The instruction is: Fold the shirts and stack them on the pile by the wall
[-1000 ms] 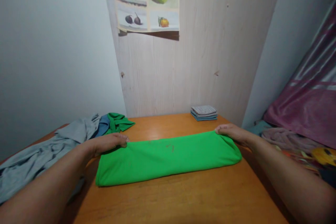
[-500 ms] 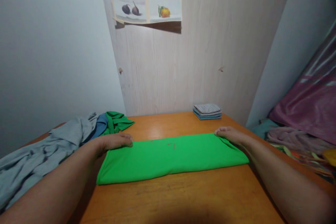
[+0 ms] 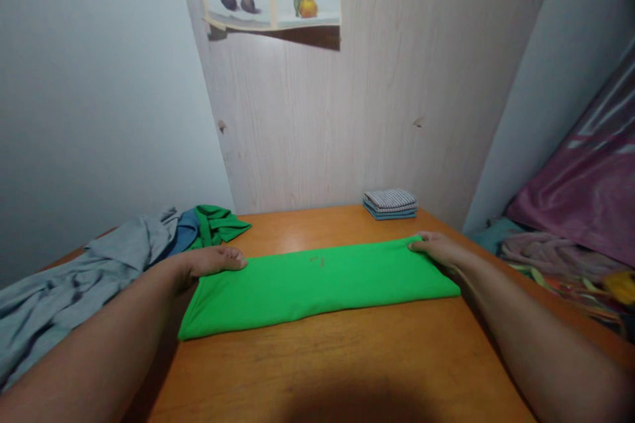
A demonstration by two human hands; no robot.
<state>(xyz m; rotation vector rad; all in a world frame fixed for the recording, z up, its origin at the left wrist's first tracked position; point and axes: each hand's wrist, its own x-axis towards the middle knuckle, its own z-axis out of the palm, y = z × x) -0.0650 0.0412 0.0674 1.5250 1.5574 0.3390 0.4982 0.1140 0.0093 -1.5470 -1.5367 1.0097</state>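
A bright green cloth garment (image 3: 317, 287), folded into a long flat strip, lies across the wooden table (image 3: 347, 357). Small reddish-brown marks show near the middle of its far edge. My left hand (image 3: 215, 260) pinches the far left corner between thumb and fingers. At the opposite end, my right hand (image 3: 431, 246) grips the far right corner, its fingers partly hidden behind the cloth. What kind of garment it is cannot be made out from this folded shape.
Left on the table is a loose heap with a grey garment (image 3: 119, 254), a blue cloth (image 3: 184, 231) and a dark green cloth (image 3: 218, 225). A folded striped stack (image 3: 390, 201) sits at the back right. Crumpled fabrics (image 3: 540, 254) lie beyond the right edge.
Both hands still hold the green cloth's far corners. Its right far corner now looks straighter and flatter, and my right thumb lies over the edge. The camera view has tilted slightly down.
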